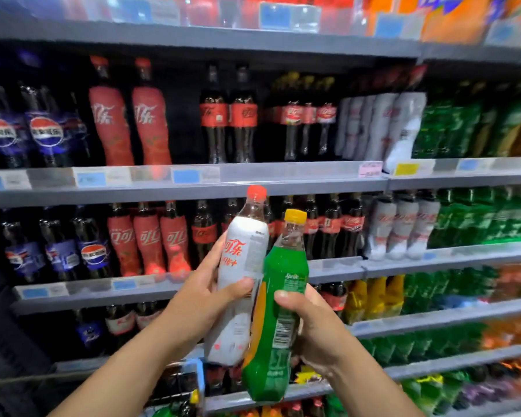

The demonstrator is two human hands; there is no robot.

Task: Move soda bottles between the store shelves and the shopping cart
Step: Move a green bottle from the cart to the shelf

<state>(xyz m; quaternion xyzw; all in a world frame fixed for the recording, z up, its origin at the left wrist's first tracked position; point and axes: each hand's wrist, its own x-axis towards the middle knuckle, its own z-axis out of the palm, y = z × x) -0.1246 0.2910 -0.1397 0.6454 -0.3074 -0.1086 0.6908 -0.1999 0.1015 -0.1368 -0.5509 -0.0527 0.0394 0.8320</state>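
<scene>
My left hand (206,291) grips a white-sleeved cola bottle (241,260) with a red cap, held upright in front of the shelves. My right hand (312,329) grips a green Sprite bottle (278,296) with a yellow cap, tilted slightly, its side touching the white bottle. Both bottles are held at chest height, in front of the lower middle shelf (193,288). A shopping cart's rim (18,379) shows at the bottom left, mostly hidden by my left forearm.
Grey shelves (181,188) run across the view, filled with Pepsi bottles (45,130) at left, red cola bottles (151,124) in the middle, white-sleeved bottles (403,127) and green bottles (451,130) at right. Orange and yellow bottles (373,296) fill lower right shelves.
</scene>
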